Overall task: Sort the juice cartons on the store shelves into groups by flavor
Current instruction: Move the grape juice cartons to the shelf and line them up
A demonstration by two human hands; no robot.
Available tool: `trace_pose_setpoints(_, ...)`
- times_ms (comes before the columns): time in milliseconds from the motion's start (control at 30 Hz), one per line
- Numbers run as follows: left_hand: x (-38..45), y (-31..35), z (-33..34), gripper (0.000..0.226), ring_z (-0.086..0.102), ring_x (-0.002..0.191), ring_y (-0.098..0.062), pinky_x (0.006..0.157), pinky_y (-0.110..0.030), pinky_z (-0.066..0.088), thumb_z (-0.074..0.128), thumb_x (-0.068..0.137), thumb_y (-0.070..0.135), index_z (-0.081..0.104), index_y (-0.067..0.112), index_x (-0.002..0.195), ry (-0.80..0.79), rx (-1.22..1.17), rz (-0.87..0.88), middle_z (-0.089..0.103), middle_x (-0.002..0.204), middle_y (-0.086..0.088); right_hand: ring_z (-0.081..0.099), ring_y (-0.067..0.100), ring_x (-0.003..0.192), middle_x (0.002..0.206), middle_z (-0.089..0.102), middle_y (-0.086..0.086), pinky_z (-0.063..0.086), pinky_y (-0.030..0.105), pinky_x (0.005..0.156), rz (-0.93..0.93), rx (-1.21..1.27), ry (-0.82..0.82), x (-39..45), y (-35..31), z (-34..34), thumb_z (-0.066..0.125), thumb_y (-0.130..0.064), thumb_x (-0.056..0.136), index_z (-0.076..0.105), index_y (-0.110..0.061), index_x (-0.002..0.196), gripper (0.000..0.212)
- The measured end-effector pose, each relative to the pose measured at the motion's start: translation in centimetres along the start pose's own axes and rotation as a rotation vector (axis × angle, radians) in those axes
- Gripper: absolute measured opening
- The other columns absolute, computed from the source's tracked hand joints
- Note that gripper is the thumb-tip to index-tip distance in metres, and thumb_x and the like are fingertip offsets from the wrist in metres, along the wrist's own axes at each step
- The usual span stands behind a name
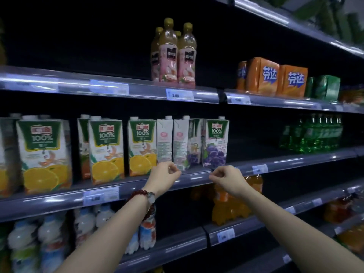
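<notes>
Juice cartons (178, 142) are standing in a row on the middle shelf (197, 177); I am holding my left hand (164, 175) and right hand (226, 179) before its edge, apart, fingers loosely curled, gripping nothing.

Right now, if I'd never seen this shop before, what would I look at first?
Probably the orange cartons with big sliced oranges, lined up along the left of the middle shelf. Next, the grape carton at the right end of that row, just above two loosely curled hands, the left hand and the right hand, holding nothing. Up top stand pink bottles.
</notes>
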State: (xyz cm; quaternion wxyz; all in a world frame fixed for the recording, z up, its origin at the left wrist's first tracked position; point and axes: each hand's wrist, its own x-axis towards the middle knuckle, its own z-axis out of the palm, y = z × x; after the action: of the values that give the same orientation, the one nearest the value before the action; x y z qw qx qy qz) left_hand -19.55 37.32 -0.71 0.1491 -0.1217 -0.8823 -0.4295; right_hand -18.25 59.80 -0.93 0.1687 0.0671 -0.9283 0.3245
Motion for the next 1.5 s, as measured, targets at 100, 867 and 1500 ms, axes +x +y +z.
trace_pose_setpoints(100, 1.5, 0.3, 1.3, 0.014, 0.058, 0.072, -0.015, 0.064, -0.025, 0.045, 0.064, 0.09, 0.025, 0.067, 0.011, 0.091, 0.004, 0.03, -0.019, 0.064, 0.077, 0.002, 0.06, 0.01, 0.083, 0.091, 0.065, -0.003, 0.043, 0.012, 0.061, -0.001, 0.013, -0.009, 1.2, 1.8, -0.2, 0.065, -0.026, 0.093, 0.071, -0.01, 0.1, 0.018)
trace_pose_setpoints(867, 11.6, 4.0, 10.2, 0.083, 0.039, 0.13, -0.036, 0.105, -0.045, 0.043, 0.064, 0.089, 0.035, 0.015, 0.007, 0.149, 0.489, -0.014, -0.232, 0.023, 0.149, -0.02, 0.055, 0.026, 0.116, 0.133, 0.053, 0.013, 0.053, 0.042, 0.094, 0.081, 0.253, 0.18, 13.7, 8.4, -2.3, 0.076, -0.037, 0.082, 0.031, -0.008, 0.146, 0.084)
trace_pose_setpoints(1500, 14.9, 3.5, 11.5, 0.077, 0.067, 0.088, -0.033, 0.076, -0.049, 0.059, 0.081, 0.072, 0.043, 0.031, 0.017, 0.124, 0.783, -0.093, -0.35, 0.061, 0.104, -0.012, 0.07, 0.024, 0.092, 0.107, 0.068, 0.009, 0.057, 0.035, 0.075, 0.071, 0.857, -0.192, 20.7, 11.9, -0.1, 0.087, -0.02, 0.069, 0.045, -0.011, 0.123, 0.07)
